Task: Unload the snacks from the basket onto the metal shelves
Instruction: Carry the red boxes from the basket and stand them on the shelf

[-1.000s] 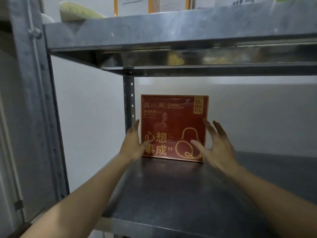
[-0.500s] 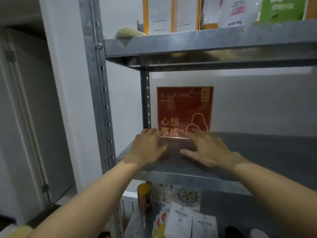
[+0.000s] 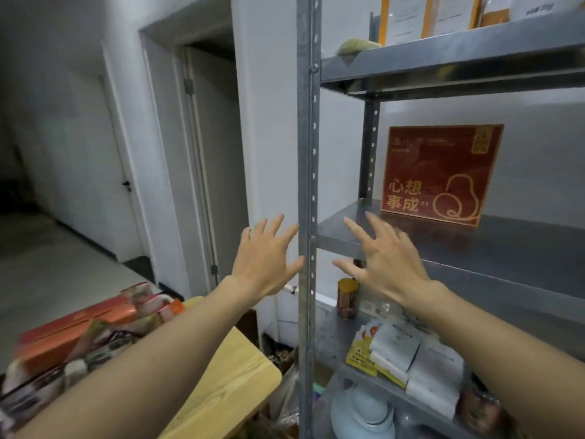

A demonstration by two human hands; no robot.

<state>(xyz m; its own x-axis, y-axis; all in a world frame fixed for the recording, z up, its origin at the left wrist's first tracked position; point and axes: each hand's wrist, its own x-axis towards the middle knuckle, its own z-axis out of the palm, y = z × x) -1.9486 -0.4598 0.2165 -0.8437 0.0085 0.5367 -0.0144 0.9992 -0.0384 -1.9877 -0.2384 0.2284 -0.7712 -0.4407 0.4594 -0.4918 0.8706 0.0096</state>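
Observation:
A red snack box (image 3: 440,174) with gold lettering stands upright at the back left of the middle metal shelf (image 3: 512,248). My left hand (image 3: 264,259) hovers with fingers spread, left of the shelf's front post (image 3: 306,185), holding nothing. My right hand (image 3: 384,259) is spread in front of the shelf's front edge, also holding nothing and well short of the box. At the lower left, a pile of snacks (image 3: 85,331), with an orange-red box on top, sits blurred on a wooden table (image 3: 231,381); the basket itself is hard to make out.
The upper shelf (image 3: 443,64) carries orange and white packages. On the lower shelf lie white and yellow packets (image 3: 408,356) and an amber jar (image 3: 347,297). Pale bowls (image 3: 361,413) sit below. A doorway (image 3: 205,153) opens at the left.
Both hands have let go of the red box and pulled back out of the shelf. The view has swung back and left, bringing the table with the snacks into sight.

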